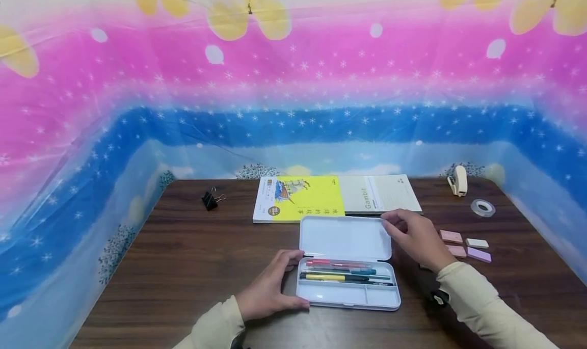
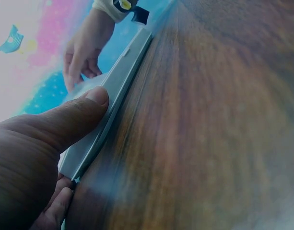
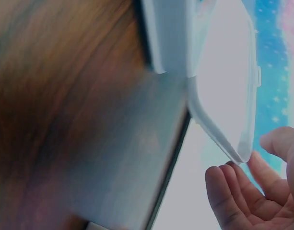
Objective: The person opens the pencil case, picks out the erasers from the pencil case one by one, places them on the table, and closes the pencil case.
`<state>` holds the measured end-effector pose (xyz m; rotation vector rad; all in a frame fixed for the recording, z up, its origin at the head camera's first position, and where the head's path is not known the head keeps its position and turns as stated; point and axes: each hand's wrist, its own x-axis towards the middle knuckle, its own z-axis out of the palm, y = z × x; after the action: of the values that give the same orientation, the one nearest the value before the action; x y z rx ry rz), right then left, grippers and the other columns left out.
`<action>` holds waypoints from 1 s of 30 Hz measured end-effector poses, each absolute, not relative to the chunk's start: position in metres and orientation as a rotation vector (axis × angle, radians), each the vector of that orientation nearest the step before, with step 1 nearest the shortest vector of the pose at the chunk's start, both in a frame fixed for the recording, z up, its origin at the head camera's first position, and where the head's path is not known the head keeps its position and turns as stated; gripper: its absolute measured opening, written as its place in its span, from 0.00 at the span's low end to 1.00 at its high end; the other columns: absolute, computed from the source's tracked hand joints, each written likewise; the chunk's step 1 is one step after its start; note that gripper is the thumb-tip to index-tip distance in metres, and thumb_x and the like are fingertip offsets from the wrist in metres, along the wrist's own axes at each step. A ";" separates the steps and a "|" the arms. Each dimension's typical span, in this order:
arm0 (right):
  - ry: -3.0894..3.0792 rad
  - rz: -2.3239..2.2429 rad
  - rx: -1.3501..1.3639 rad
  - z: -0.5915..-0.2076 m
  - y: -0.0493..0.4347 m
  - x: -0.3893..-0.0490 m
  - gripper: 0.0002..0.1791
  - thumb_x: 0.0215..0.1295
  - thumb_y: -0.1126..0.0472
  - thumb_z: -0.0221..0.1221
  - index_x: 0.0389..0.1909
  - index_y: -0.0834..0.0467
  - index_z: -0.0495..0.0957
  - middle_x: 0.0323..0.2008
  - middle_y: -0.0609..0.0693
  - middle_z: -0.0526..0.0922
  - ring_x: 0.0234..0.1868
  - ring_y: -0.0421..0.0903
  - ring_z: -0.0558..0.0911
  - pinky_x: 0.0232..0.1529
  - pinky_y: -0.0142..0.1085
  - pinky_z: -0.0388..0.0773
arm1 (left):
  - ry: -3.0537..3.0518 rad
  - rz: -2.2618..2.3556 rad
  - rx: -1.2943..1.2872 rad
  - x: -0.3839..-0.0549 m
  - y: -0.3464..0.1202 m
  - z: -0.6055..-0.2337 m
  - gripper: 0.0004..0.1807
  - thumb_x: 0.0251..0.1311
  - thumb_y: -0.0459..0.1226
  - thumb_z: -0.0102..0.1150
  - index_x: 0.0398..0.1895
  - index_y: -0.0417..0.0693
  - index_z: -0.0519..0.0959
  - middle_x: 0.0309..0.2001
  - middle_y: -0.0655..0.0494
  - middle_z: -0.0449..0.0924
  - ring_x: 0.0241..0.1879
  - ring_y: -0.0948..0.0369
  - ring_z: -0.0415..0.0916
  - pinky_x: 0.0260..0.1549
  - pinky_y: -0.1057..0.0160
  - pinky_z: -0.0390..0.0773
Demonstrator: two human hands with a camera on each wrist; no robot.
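Note:
A white pencil case (image 1: 337, 297) lies on the table with its lid (image 1: 345, 237) raised and tilted back. Pens lie in its long compartment, among them a red pen (image 1: 337, 263) and a yellow-and-black pen (image 1: 332, 277). My left hand (image 1: 270, 290) grips the case's left end, thumb at the front edge and fingers toward the hinge side; the left wrist view shows the thumb (image 2: 84, 117) against the front wall. At the lid's upper right corner is my right hand (image 1: 419, 237). In the right wrist view its fingertips (image 3: 240, 170) touch the lid's edge from behind, the thumb apart.
Behind the case lie a yellow book (image 1: 316, 196) and a pale notebook (image 1: 390, 193). A black binder clip (image 1: 211, 200) is at the back left. To the right are a stapler (image 1: 457, 181), a tape roll (image 1: 483, 208) and several erasers, one purple eraser (image 1: 479, 254) among them.

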<state>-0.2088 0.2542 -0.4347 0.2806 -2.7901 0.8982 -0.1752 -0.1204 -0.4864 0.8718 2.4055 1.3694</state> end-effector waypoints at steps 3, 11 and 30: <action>-2.744 0.951 0.251 -0.428 0.256 -0.198 0.12 0.78 0.53 0.62 0.53 0.55 0.84 0.41 0.49 0.86 0.35 0.46 0.79 0.32 0.36 0.80 | 2.361 1.437 0.860 -0.175 -0.119 -0.486 0.58 0.48 0.42 0.86 0.76 0.44 0.55 0.70 0.48 0.64 0.71 0.52 0.66 0.75 0.56 0.67; -2.611 1.115 0.456 -0.421 0.262 -0.159 0.04 0.72 0.60 0.68 0.39 0.49 0.83 0.30 0.43 0.80 0.27 0.41 0.76 0.24 0.33 0.76 | 2.332 1.478 0.807 -0.175 -0.117 -0.485 0.62 0.48 0.40 0.86 0.77 0.49 0.48 0.70 0.46 0.66 0.70 0.52 0.68 0.74 0.55 0.69; -2.731 1.028 1.020 -0.458 0.268 -0.121 0.10 0.68 0.55 0.73 0.43 0.38 0.83 0.41 0.34 0.75 0.37 0.33 0.75 0.31 0.29 0.78 | 2.481 1.300 0.892 -0.172 -0.121 -0.483 0.39 0.69 0.52 0.67 0.76 0.49 0.63 0.71 0.52 0.65 0.71 0.55 0.66 0.74 0.43 0.66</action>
<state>-0.1207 0.2680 -0.4575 1.0205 -2.7306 1.0278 -0.1719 -0.1205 -0.4832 0.8920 2.4810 1.3001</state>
